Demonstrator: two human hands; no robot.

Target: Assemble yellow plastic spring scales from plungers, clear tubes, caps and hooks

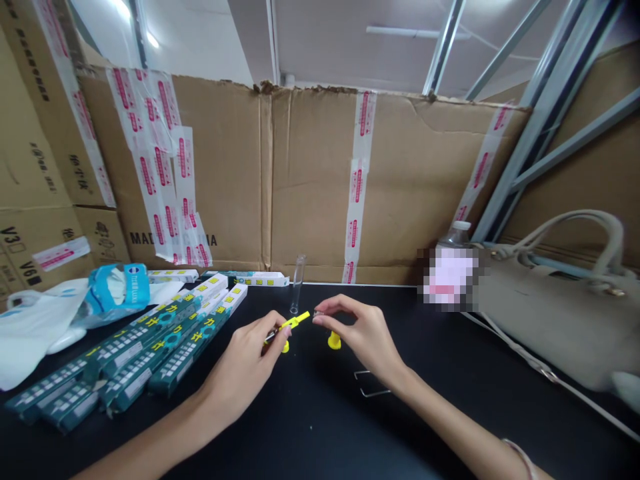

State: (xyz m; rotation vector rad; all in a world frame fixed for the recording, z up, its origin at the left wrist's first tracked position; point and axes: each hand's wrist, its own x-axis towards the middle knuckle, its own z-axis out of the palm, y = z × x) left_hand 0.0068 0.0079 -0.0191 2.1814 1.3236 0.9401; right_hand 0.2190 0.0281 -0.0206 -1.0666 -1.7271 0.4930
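The black desk (320, 427) fills the near view. The left hand (240, 373) is closed around a thin dark rod with a yellow plastic piece (295, 323) at its tip, and the fingers are curled firmly. The right hand (365, 337) is just beside it, its thumb and forefinger pinched together on a small metal bit (318, 313), too small to make out clearly, while the other fingers curve loosely. Below that hand, a bent thin wire (370, 383) lies on the desk. Two small yellow parts (334, 341) (285, 346) sit on the desk under and between the hands. A clear glass tube (297, 283) stands upright just beyond them.

To the left lie rows of long teal and white boxes (135, 353), with a blue packet (117, 293) and a white plastic bag (35, 327) past them. To the right are a beige handbag (545, 307) and a bottle (457, 233) with a blurred label. Behind everything rises a taped cardboard wall (320, 173).
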